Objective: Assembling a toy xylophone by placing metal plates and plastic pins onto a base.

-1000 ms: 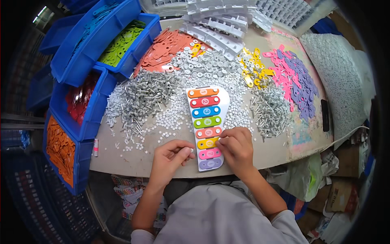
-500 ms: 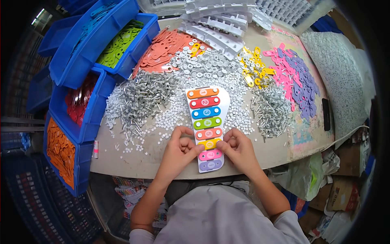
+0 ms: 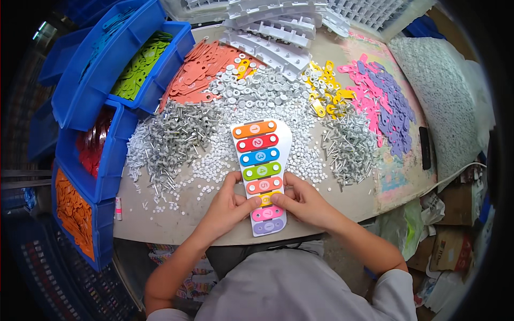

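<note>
A toy xylophone (image 3: 262,171) with a white base and a column of coloured bars lies at the near middle of the table. White caps sit at both ends of the bars from orange down to coral; the pink and purple bars show bare holes. My left hand (image 3: 227,208) grips its left edge, thumb pressed on the left end of the yellow bar (image 3: 266,200). From the other side my right hand (image 3: 305,202) is closed on the right edge, its thumb on that bar's right end. Both thumbs hide the yellow bar's ends.
Metal pins (image 3: 179,131) and white caps (image 3: 246,88) lie heaped beyond the xylophone. More pins (image 3: 348,147) are on the right, near yellow, pink and purple bars (image 3: 393,107). Blue bins (image 3: 115,147) of bars line the left; white plastic frames (image 3: 267,51) are stacked at the back.
My right thumb has shifted inward on the yellow bar, and my fingers reach further around the xylophone's edges. The whole scene has shifted slightly left in view.
</note>
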A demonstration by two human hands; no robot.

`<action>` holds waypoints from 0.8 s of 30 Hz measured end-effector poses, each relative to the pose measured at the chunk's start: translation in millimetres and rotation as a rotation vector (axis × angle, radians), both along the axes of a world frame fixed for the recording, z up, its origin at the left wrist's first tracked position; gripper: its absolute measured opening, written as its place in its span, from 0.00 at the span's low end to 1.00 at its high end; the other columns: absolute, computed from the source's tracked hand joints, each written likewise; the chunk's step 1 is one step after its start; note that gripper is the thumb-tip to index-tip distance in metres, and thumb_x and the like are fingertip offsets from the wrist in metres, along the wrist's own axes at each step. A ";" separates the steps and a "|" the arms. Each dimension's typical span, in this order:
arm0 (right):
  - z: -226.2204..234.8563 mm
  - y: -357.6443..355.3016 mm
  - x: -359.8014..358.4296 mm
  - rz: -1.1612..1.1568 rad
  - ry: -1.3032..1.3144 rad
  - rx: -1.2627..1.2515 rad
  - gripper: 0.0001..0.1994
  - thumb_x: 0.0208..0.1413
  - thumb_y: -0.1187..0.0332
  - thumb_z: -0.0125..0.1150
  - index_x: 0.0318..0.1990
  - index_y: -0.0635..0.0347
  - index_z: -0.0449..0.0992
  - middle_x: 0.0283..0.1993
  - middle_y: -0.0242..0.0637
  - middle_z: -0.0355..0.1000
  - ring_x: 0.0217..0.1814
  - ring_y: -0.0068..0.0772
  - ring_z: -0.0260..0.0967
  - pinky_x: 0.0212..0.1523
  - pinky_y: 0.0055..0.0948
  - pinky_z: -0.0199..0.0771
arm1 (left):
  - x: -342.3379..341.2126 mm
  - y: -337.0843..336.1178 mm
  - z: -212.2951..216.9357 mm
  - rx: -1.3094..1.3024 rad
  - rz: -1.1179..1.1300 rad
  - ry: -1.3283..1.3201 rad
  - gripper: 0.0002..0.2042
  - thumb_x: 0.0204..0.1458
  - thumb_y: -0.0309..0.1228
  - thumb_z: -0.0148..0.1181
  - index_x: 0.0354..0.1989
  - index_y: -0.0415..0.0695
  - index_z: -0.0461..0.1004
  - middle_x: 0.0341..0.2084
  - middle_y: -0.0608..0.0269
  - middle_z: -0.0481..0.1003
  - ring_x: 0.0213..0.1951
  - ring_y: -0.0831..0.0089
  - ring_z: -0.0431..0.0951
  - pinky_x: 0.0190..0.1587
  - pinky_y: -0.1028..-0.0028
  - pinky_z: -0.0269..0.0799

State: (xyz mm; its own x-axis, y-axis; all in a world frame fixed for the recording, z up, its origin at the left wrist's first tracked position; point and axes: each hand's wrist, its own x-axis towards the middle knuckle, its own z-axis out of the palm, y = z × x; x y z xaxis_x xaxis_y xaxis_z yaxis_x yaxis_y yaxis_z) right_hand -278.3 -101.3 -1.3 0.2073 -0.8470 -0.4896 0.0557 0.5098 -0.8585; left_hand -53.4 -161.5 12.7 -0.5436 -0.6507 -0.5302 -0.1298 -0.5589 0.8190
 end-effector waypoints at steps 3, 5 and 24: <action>-4.5 0.4 -3.5 0.051 -0.004 0.035 0.19 0.71 0.66 0.60 0.64 0.62 0.67 0.44 0.32 0.81 0.39 0.11 0.74 0.34 0.16 0.67 | 2.4 1.2 -6.4 -0.020 -0.008 -0.004 0.30 0.62 0.29 0.66 0.66 0.36 0.55 0.22 0.65 0.77 0.22 0.85 0.72 0.25 0.81 0.60; -0.4 -0.6 -4.6 0.096 0.143 0.018 0.19 0.70 0.67 0.61 0.64 0.62 0.68 0.43 0.31 0.80 0.37 0.11 0.74 0.33 0.17 0.68 | 1.9 1.9 -10.8 -0.046 -0.041 -0.001 0.31 0.62 0.29 0.66 0.67 0.35 0.54 0.27 0.59 0.82 0.27 0.84 0.78 0.27 0.82 0.66; 16.5 11.9 -160.8 -0.724 1.266 -0.603 0.08 0.66 0.71 0.60 0.48 0.63 0.78 0.37 0.40 0.77 0.36 0.31 0.73 0.37 0.31 0.72 | 55.9 70.8 -46.9 -0.539 0.689 -0.230 0.07 0.71 0.31 0.54 0.48 0.42 0.75 0.20 0.77 0.64 0.21 0.89 0.61 0.24 0.82 0.52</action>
State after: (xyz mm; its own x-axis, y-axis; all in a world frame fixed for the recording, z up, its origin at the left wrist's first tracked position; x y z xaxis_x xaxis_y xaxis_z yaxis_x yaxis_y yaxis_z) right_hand -439.1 -89.4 15.2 -0.5774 -0.7073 0.4078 -0.7558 0.2742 -0.5946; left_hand 2.5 -90.7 -34.2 0.1405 -0.9843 -0.1065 -0.1013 -0.1213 0.9874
